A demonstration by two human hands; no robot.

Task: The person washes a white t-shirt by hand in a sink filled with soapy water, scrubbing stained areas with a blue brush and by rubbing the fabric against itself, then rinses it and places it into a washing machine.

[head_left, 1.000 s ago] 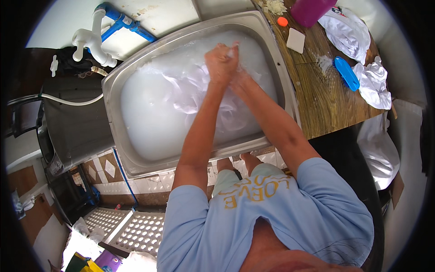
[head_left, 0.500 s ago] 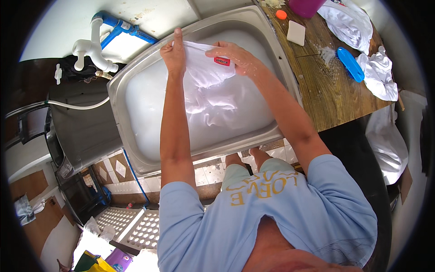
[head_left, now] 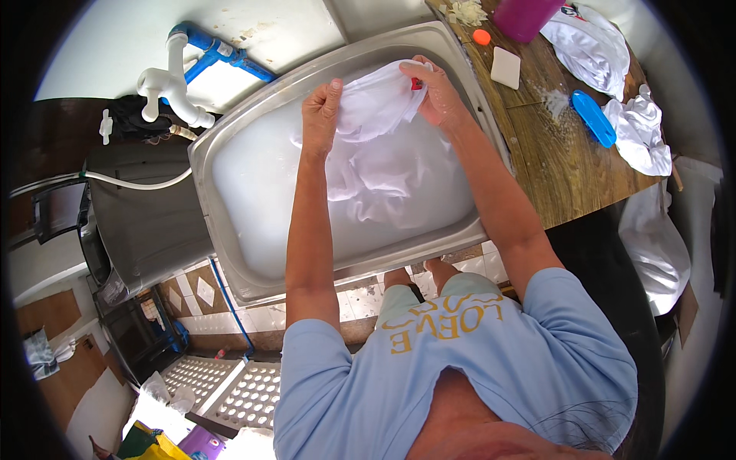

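Observation:
A wet white garment [head_left: 373, 103] is stretched between my two hands above a metal sink [head_left: 222, 270]. My left hand [head_left: 320, 115] grips one side of its edge in a closed fist, thumb on top. On the other side my right hand [head_left: 435, 93] pinches the cloth beside a small red patch [head_left: 416, 83], which is partly covered by the fingers. The lower part of the garment hangs down and lies in cloudy, whitish water [head_left: 253, 176].
On the wooden counter [head_left: 552, 176] at right lie a blue brush [head_left: 593, 119], a pale soap bar [head_left: 505, 67], an orange cap [head_left: 481, 37], a purple container [head_left: 529, 15] and white cloths [head_left: 589, 46]. A white tap [head_left: 175, 84] with blue pipe stands at left.
Both hands have shifted right, with the left one lower. My right hand has moved to the cloth's outer edge and turned, so the red patch is now mostly hidden.

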